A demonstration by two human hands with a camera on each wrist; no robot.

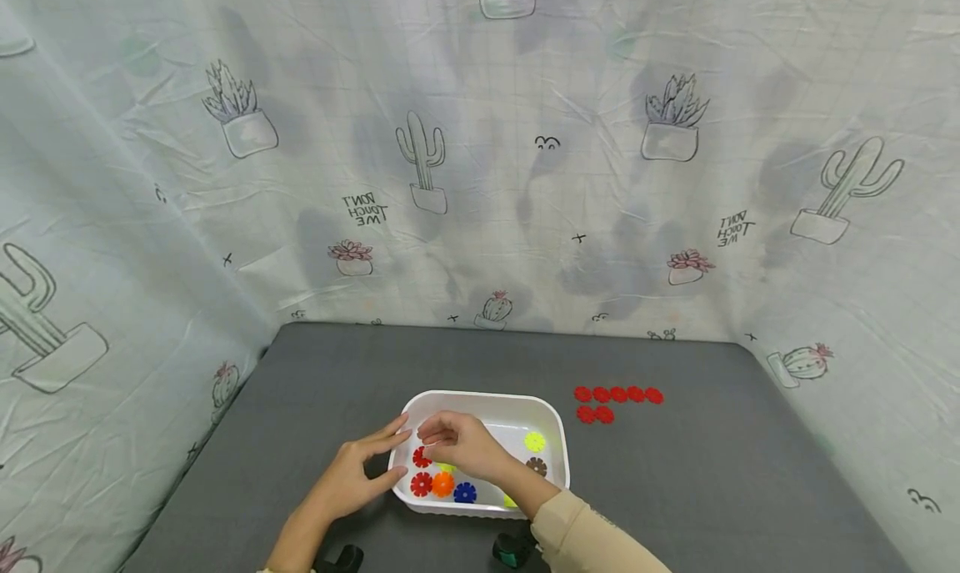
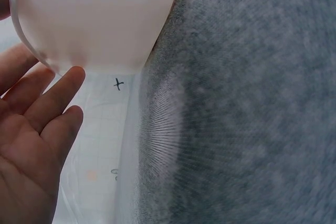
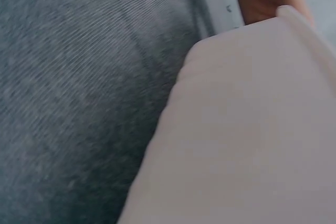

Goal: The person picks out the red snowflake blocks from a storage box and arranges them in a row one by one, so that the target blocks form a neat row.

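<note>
White tub point(image 1: 480, 402) sits mid-table, at 9 o'clock from a row of red discs point(image 1: 617, 395). Left hand point(image 1: 352, 473) rests flat-fingered against its 9 o'clock wall. Right hand point(image 1: 459, 441) hovers inside, fingers curled; can't tell if it's pinching anything. A red disc point(image 1: 422, 457) lies just under its fingertips, toward 7 o'clock. My guess: a sloppy pinch grabs two discs or tips the light tub.

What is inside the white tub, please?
The white tub holds red, orange, blue, yellow and brown flower-shaped discs. The right hand covers part of its floor.
</note>
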